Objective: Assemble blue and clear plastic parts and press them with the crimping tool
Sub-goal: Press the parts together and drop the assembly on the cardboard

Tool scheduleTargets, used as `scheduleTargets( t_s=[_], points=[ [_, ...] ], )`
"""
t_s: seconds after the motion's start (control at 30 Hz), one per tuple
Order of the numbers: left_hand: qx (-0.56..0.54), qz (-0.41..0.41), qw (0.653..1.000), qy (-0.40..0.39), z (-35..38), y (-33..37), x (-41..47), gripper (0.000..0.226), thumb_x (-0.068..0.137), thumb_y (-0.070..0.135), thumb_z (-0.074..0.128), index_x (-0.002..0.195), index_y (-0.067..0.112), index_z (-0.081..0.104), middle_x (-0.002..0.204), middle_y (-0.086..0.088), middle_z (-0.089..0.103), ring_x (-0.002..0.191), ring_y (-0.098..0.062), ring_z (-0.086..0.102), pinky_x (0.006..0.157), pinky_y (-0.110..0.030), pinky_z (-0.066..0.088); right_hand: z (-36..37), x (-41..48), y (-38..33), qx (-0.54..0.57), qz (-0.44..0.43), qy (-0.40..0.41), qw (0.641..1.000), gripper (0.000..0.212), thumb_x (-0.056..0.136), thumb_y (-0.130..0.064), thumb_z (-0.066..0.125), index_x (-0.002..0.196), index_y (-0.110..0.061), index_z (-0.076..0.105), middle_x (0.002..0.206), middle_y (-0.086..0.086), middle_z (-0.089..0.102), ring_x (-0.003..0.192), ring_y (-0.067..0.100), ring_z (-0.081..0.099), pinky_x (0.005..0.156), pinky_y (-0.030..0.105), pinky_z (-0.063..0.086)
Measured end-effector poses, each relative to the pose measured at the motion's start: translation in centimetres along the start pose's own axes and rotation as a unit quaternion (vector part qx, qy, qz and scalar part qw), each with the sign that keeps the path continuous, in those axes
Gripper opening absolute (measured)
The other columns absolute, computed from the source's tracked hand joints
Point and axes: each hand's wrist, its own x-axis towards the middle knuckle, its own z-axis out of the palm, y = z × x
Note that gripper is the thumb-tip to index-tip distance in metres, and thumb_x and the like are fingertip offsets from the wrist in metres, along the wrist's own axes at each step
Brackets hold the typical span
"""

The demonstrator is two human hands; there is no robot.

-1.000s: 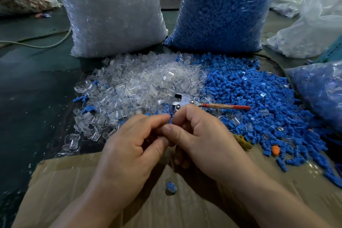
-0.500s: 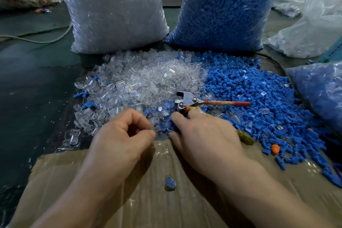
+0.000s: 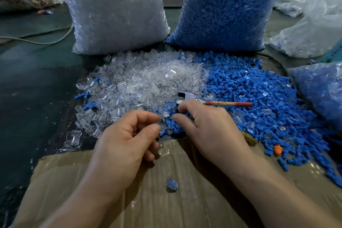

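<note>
Handling: blue parts point(image 3: 259, 120), clear parts point(image 3: 144, 83) likely light, rigid, slick; pinch flat head. Left hand point(image 3: 127, 139) curled, contents hidden. Right hand point(image 3: 209, 127) probes blue parts; grasp unclear.

Just one view here: a wide-angle cam worn on the person's head, looking forward and down over the forearms. It's close in, so the left hand point(image 3: 127, 135) and right hand point(image 3: 207, 129) fill the lower middle of the frame. The clear parts pile point(image 3: 144, 83) and blue parts pile point(image 3: 249, 94) sit mid-frame, with the clear bag point(image 3: 114, 11) and blue bag point(image 3: 225, 5) further off along the top.
</note>
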Motion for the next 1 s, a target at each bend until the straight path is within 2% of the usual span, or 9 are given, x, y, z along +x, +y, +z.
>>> scheduleTargets(
  t_s=[0.27, 0.33, 0.43, 0.53, 0.63, 0.73, 0.8, 0.87, 1.0],
  points=[
    [-0.043, -0.025, 0.999, 0.006, -0.2, -0.5, -0.1, 0.017, 0.093, 0.017, 0.068, 0.091, 0.032, 0.074, 0.065, -0.009, 0.069, 0.051, -0.023, 0.063, 0.046, -0.030, 0.052, -0.8, 0.0, -0.6, 0.153, 0.089, -0.035, 0.984, 0.016, 0.092, -0.048, 0.059, 0.093, -0.033, 0.063, 0.064, -0.011, 0.061, 0.051, 0.003, 0.050, 0.048, 0.018, 0.034],
    [-0.069, -0.040, 0.997, 0.001, -0.2, -0.4, -0.1, 0.017, 0.094, 0.015, 0.067, 0.087, 0.029, 0.073, 0.065, -0.009, 0.069, 0.049, -0.022, 0.061, 0.044, -0.032, 0.051, -1.1, -0.2, -1.0, 0.338, 0.150, -0.056, 0.928, 0.010, 0.098, -0.029, 0.056, 0.096, -0.025, 0.065, 0.065, -0.005, 0.059, 0.050, 0.006, 0.049, 0.045, 0.023, 0.038],
    [-0.101, -0.056, 0.993, -0.004, -0.1, -0.2, -0.1, 0.008, 0.085, 0.021, 0.069, 0.080, 0.027, 0.071, 0.066, -0.009, 0.069, 0.049, -0.020, 0.060, 0.040, -0.028, 0.047, -1.5, -0.7, -1.6, 0.564, 0.216, -0.081, 0.793, 0.018, 0.097, 0.005, 0.044, 0.106, -0.004, 0.057, 0.079, 0.010, 0.060, 0.058, 0.018, 0.059, 0.049, 0.025, 0.049],
    [-0.109, -0.063, 0.992, -0.005, 0.0, 0.0, -0.1, 0.003, 0.075, 0.027, 0.067, 0.076, 0.027, 0.070, 0.065, -0.009, 0.069, 0.047, -0.020, 0.060, 0.040, -0.028, 0.047, -1.7, -1.1, -2.1, 0.613, 0.217, -0.110, 0.752, 0.016, 0.099, 0.006, 0.040, 0.108, 0.000, 0.052, 0.078, 0.012, 0.064, 0.062, 0.024, 0.067, 0.054, 0.030, 0.057],
    [-0.102, -0.065, 0.993, 0.000, 0.1, 0.2, -0.2, 0.002, 0.075, 0.027, 0.068, 0.076, 0.026, 0.070, 0.065, -0.010, 0.069, 0.047, -0.020, 0.060, 0.040, -0.029, 0.047, -1.7, -1.4, -2.4, 0.570, 0.197, -0.129, 0.787, 0.007, 0.100, -0.008, 0.049, 0.101, -0.003, 0.054, 0.072, 0.010, 0.066, 0.058, 0.024, 0.068, 0.050, 0.032, 0.058],
    [-0.095, -0.065, 0.993, -0.001, 0.2, 0.3, -0.4, 0.013, 0.088, 0.019, 0.072, 0.077, 0.025, 0.069, 0.065, -0.013, 0.068, 0.047, -0.022, 0.059, 0.041, -0.029, 0.047, -1.5, -1.8, -2.3, 0.395, 0.131, -0.113, 0.902, 0.012, 0.094, -0.026, 0.062, 0.086, -0.017, 0.065, 0.061, 0.000, 0.063, 0.047, 0.012, 0.060, 0.043, 0.024, 0.046],
    [-0.076, -0.055, 0.996, -0.005, 0.4, 0.4, -0.4, 0.018, 0.092, 0.014, 0.067, 0.078, 0.024, 0.068, 0.066, -0.013, 0.069, 0.045, -0.020, 0.058, 0.042, -0.029, 0.048, -1.4, -1.9, -2.1, 0.235, 0.050, -0.063, 0.969, 0.008, 0.090, -0.035, 0.067, 0.097, -0.032, 0.064, 0.068, -0.009, 0.066, 0.056, 0.003, 0.058, 0.052, 0.019, 0.043],
    [-0.063, -0.047, 0.997, -0.013, 0.7, 0.6, -0.6, 0.019, 0.093, 0.012, 0.065, 0.077, 0.023, 0.067, 0.065, -0.011, 0.069, 0.045, -0.019, 0.058, 0.042, -0.030, 0.050, -1.1, -1.9, -1.8, 0.157, -0.009, -0.020, 0.987, 0.021, 0.089, -0.038, 0.066, 0.107, -0.042, 0.056, 0.083, -0.009, 0.068, 0.078, 0.001, 0.061, 0.069, 0.023, 0.046],
    [-0.074, -0.049, 0.996, -0.013, 0.9, 0.8, -0.7, 0.020, 0.093, 0.011, 0.065, 0.077, 0.023, 0.067, 0.061, -0.009, 0.067, 0.044, -0.018, 0.057, 0.041, -0.030, 0.050, -0.8, -1.8, -2.2, 0.099, -0.085, -0.008, 0.991, 0.022, 0.092, -0.036, 0.051, 0.103, -0.026, 0.067, 0.090, -0.006, 0.065, 0.091, 0.006, 0.057, 0.079, 0.023, 0.041]
  ],
)
